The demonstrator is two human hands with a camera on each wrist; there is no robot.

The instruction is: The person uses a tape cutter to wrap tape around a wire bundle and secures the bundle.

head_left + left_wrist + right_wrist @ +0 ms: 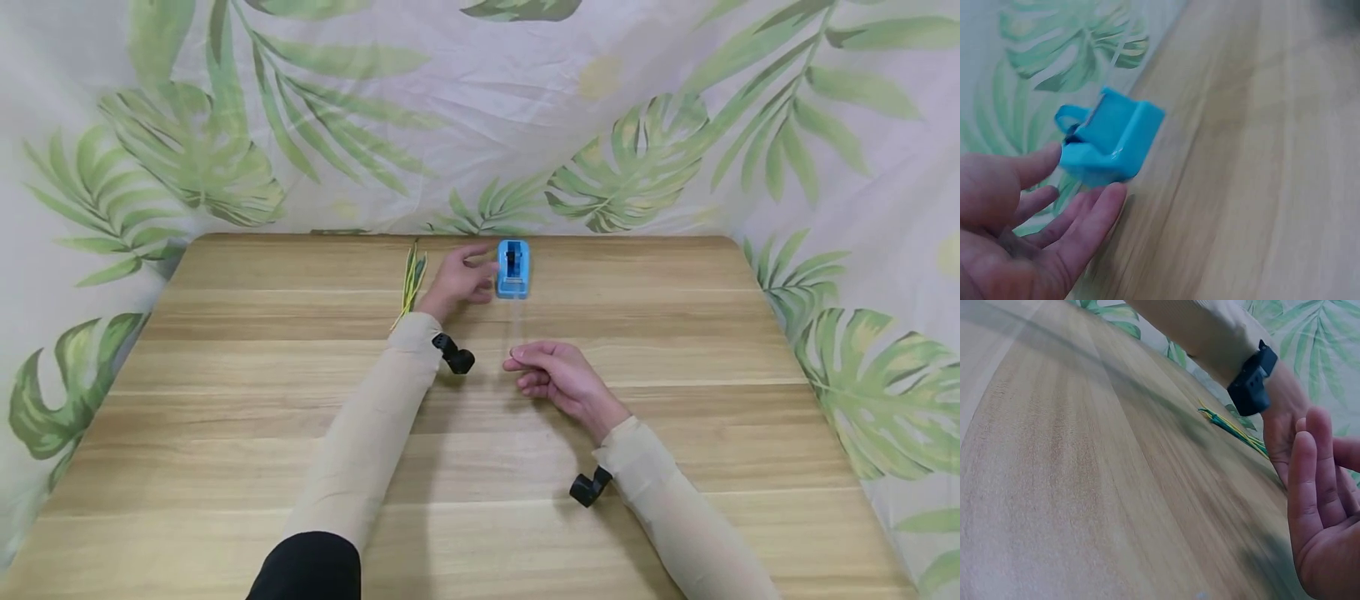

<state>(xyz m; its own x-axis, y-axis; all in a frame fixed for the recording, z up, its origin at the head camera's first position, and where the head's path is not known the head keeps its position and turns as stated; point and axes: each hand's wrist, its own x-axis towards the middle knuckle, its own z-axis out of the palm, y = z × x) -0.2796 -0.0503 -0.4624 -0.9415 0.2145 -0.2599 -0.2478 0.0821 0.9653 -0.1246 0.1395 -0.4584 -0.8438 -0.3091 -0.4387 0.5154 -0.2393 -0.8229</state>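
Toward the back of the table stands a blue tape dispenser (pixel 513 287), also seen close up in the left wrist view as a blue dispenser (pixel 1138 134). My left hand (pixel 459 279) is at its left side, fingers spread and fairly straight, with the fingertips right at its edge. A strip of clear tape (pixel 517 323) runs from the dispenser toward me. My right hand (pixel 558 375) pinches the near end of that strip between thumb and index finger, with the other fingers loosely bent. In the right wrist view the pinch is mostly hidden behind the fingers of my right hand (pixel 1329 500).
Left of my left hand lies a bundle of yellow and green wire-like ties (pixel 410 283) near the back edge. The wooden table (pixel 262 400) meets a leaf-patterned cloth (pixel 487 108) behind it. Each wrist carries a small black camera (pixel 456 357).
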